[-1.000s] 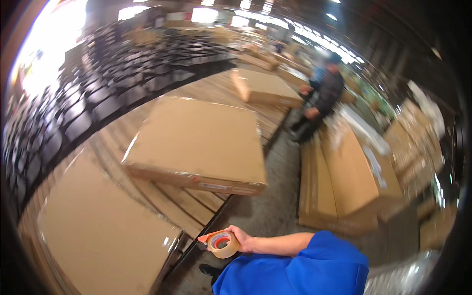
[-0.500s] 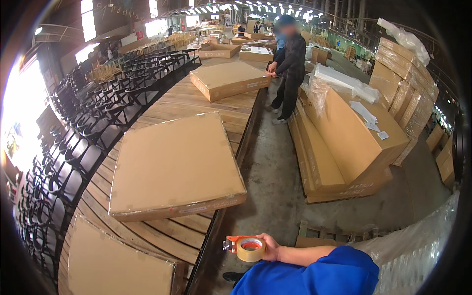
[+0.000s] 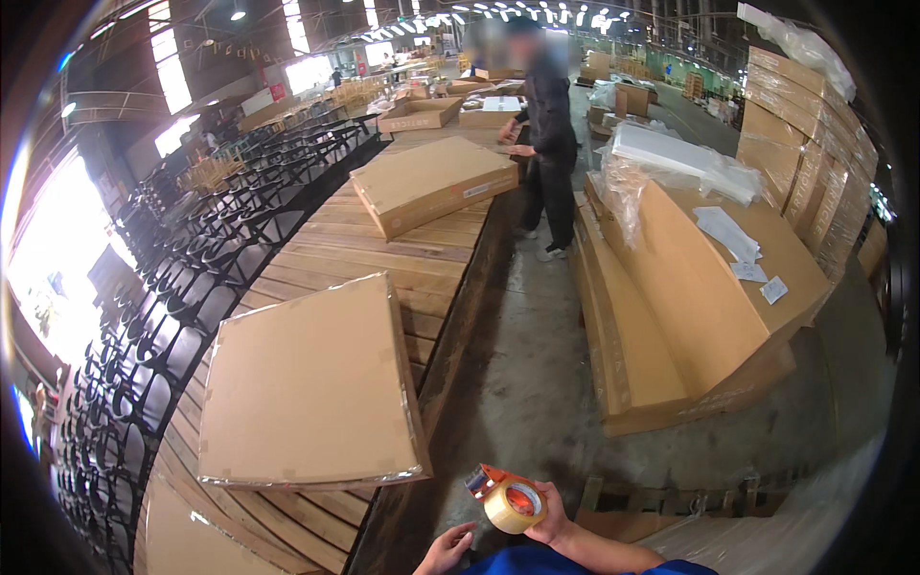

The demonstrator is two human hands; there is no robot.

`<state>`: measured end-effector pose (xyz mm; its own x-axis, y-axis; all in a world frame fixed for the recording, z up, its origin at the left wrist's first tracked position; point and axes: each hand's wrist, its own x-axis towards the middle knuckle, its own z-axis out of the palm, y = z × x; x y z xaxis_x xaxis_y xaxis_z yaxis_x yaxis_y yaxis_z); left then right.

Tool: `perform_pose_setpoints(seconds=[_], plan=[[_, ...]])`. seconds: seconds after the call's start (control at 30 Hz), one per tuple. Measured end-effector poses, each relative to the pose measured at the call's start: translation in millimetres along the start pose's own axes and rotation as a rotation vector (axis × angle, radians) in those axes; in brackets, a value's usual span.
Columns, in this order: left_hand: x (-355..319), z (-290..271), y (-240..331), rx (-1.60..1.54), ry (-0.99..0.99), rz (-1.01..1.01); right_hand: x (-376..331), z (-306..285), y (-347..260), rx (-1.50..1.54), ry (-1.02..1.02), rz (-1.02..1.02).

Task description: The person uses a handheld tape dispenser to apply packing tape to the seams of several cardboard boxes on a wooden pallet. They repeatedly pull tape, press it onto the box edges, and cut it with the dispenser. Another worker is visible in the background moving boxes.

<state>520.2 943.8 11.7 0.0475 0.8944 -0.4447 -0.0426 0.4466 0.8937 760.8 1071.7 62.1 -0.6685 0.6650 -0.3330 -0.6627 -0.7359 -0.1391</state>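
Just right of the slatted wooden tabletop [image 3: 383,241], at the near side of the scene, the tape dispenser [image 3: 490,476] is held in the right hand [image 3: 552,523]. The right grip is closed on the right side of the dispenser and its tape roll [image 3: 505,518], with the dispenser's head pointing left and away from the body. The left hand [image 3: 448,550] is near the dispenser but apart from it; its grip is loose, fingers partly curled, with nothing visible in it. The nearest full carton [image 3: 302,393] lies on the tabletop, farther out and to the left. Its near right corner appears to project past the tabletop edge.

For good handling, the right hand should hold firmly without pinching the roll. The left fingers should stay clear of the head, where a cutting edge is likely. The dispenser should pass wide of the carton's corner. Whether the tape end is free cannot be told.
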Motion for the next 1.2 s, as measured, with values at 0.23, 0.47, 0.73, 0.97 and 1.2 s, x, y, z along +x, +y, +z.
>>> perform_pose_setpoints(seconds=[0.23,0.47,0.73,0.97,1.2], plan=[[101.4,55.7,130.8,-0.345,-0.211,0.192,55.4,32.2,-93.6,-0.027,0.067,-0.085],[245.1,4.8,156.1,0.433,-0.296,0.085,140.0,0.6,-158.9,-0.002,0.059,-0.079],[315.1,-70.0,268.8,-0.049,-0.029,0.305,231.4,11.4,-218.5,-0.086,0.476,-0.113],[183.2,-39.3,534.6,-0.887,-0.686,0.614,307.5,19.9,-249.1,-0.134,0.493,-0.013],[248.6,7.2,584.3,-0.628,-0.925,1.372,310.1,26.4,-267.6,-0.113,0.619,0.038]])
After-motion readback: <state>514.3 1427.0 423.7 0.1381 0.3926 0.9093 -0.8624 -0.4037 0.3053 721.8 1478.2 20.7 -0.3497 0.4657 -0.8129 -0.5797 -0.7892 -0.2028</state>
